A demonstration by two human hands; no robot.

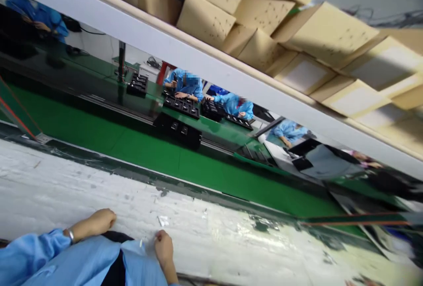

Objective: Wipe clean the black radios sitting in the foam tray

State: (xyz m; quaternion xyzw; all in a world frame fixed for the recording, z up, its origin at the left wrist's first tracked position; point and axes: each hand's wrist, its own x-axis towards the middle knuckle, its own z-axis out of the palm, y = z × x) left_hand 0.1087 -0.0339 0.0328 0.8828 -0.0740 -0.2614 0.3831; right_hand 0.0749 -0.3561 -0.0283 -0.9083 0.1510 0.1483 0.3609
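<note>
My left hand (pixel 103 221) rests on the worn white bench (pixel 82 184), its fingers curled into a loose fist and a silver band at the wrist. Nothing sticks out of it. Close to the bench's front edge is my right hand (pixel 164 247), also closed, with the thumb side up and no object showing. A small white scrap (pixel 163 221) lies just beyond the right hand, apart from it. Both forearms come out of a light blue work coat (pixel 82 261).
Past the bench runs a green conveyor belt (pixel 139 149). A black tray (pixel 178 129) with small parts sits at its far side. Co-workers in blue (pixel 183 85) handle trays opposite. Overhead, a shelf (pixel 211 63) carries several cardboard boxes (pixel 206 19). Bench covering is torn in places.
</note>
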